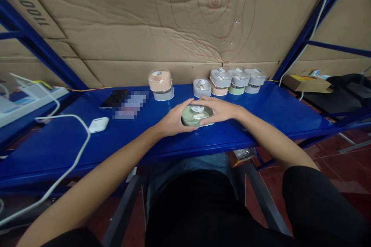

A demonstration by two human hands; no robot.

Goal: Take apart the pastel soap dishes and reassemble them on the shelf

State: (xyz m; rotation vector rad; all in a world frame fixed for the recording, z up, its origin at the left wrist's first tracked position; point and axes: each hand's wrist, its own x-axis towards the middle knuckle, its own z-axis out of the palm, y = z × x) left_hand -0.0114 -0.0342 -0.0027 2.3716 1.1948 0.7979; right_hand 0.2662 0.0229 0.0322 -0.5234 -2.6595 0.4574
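Observation:
Both hands are wrapped round a small green oval box (199, 112) with a clear cover and a round white sticker on top. My left hand (175, 120) closes on its left side, thumb along the near edge. From the right, my right hand (218, 109) grips the other side, fingers over the far edge. The box is low over the blue table, near its front edge; whether it touches the surface I cannot tell. Just behind stands a single grey box (202, 88) of the same kind.
Stacked boxes stand along the back: an orange-over-grey pair (161, 84) and several grey-topped ones, such as this stack (238, 80). At left lie a white earbud case (99, 124), a dark flat object (114, 98) and a white cable (82, 150). Cardboard (130, 46) walls the back.

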